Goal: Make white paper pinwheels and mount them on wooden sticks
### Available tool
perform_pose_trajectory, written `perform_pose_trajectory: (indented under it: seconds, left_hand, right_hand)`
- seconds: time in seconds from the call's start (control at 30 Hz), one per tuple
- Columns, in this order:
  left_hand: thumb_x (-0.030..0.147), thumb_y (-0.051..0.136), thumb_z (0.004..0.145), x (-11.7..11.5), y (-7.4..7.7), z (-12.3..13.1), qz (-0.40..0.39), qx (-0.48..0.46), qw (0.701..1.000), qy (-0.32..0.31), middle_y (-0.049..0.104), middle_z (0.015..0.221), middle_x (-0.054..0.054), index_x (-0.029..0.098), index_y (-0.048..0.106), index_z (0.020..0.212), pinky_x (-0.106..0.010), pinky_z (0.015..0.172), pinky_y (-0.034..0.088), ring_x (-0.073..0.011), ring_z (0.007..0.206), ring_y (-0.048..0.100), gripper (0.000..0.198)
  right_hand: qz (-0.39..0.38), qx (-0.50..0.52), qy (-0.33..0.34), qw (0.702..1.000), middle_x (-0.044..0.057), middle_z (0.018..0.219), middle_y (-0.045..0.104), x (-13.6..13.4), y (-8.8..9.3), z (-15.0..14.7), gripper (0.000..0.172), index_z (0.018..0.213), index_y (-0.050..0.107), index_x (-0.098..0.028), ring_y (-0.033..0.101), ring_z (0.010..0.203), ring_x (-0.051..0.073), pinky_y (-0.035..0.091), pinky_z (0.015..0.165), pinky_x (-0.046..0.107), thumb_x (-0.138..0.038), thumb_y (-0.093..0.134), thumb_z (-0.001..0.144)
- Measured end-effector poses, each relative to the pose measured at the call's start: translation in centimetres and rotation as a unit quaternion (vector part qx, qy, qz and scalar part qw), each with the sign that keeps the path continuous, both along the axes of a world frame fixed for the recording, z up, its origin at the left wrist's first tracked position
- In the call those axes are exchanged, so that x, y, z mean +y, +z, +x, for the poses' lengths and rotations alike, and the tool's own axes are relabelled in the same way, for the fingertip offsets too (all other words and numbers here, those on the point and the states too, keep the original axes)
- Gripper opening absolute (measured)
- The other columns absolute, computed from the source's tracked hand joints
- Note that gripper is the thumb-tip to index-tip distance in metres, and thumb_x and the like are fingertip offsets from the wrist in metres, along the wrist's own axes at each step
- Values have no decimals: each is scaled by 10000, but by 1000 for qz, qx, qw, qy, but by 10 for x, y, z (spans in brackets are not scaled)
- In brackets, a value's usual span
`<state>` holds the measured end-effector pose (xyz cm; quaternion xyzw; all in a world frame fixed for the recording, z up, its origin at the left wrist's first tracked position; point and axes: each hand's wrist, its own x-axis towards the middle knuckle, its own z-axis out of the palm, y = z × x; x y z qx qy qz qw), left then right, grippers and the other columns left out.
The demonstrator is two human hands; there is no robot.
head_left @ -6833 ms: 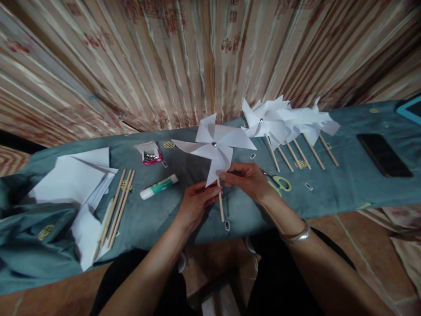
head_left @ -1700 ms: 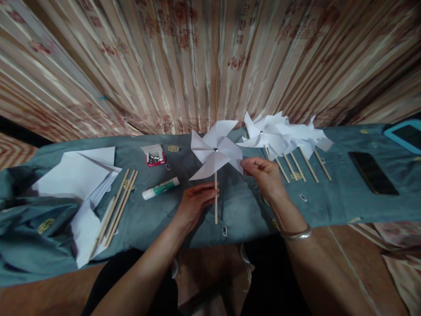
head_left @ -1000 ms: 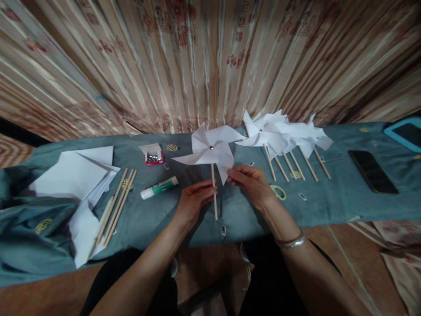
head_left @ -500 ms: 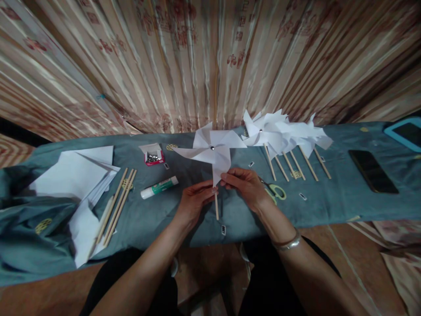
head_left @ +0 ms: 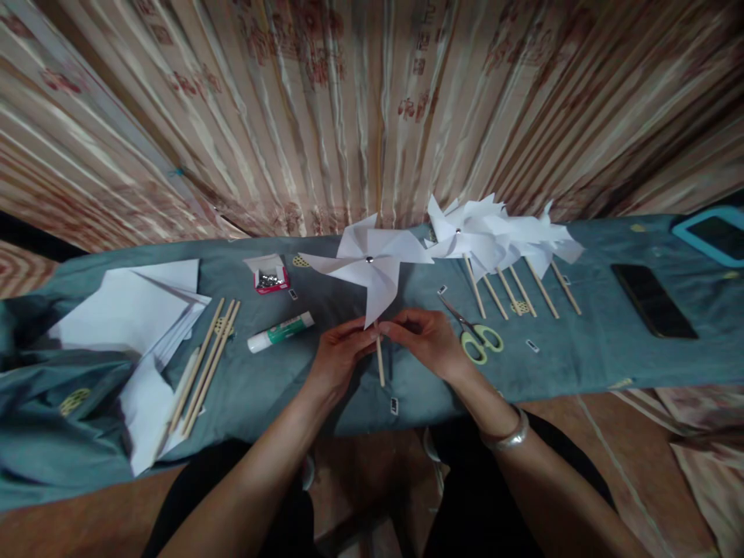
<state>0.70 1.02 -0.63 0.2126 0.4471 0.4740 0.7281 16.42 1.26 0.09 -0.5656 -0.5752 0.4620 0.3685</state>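
A white paper pinwheel [head_left: 380,252] with a shiny pin at its centre is held upright in front of me. Both hands grip its thin wooden stick [head_left: 380,368] just under the paper blades. My left hand [head_left: 342,349] pinches the stick from the left, fingers closed. From the other side my right hand [head_left: 427,337] is closed on it too, thumb and fingertips at the stick. Scissors [head_left: 480,341] with light green handles lie to the right of my right hand. Left of my left hand lies a glue stick [head_left: 282,332].
Several finished pinwheels [head_left: 500,232] lie overlapping at the back right. A red box of pins [head_left: 270,279], wooden sticks [head_left: 212,368] and white paper sheets [head_left: 125,306] are on the left. A dark phone [head_left: 654,301] and a blue-framed device [head_left: 712,236] sit far right.
My right hand has moved from the lower paper blade down to the stick. The blades have turned slightly, the lower tip swinging left. More of the scissors shows.
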Motion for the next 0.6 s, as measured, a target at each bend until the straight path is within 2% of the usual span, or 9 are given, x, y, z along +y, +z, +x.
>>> perform_pose_trajectory:
  seconds: [0.1,0.23,0.37,0.6]
  left_hand:
    - [295,949,394,1,2,0,-4,-5,1000,17,755,743,-33,157,792,752,-220,704,530,-114,701,661,415]
    - [287,939,423,1,3,2,5,3,1000,13,750,737,-37,149,792,762,-216,684,514,-110,688,652,395]
    - [291,941,419,-1,4,4,7,6,1000,8,746,727,-34,150,788,759,-234,668,512,-118,673,649,399]
    - [280,924,469,-6,3,5,30,18,999,-10,759,776,-38,161,787,804,-259,741,520,-131,713,664,381]
  right_hand:
    - [-16,-48,30,998,10,681,707,-9,1,-1,291,747,731,-182,597,619,136,399,558,249,-466,689,794]
    - [-35,-41,53,997,18,749,741,-17,0,-3,240,797,747,-185,646,689,158,434,610,253,-417,687,797]
    - [-19,-26,56,998,7,741,736,-22,-1,-4,214,810,744,-186,638,685,149,430,610,243,-385,665,813]
    - [3,-76,45,996,-7,702,711,-27,6,5,194,791,731,-199,611,660,144,419,607,247,-364,644,841]
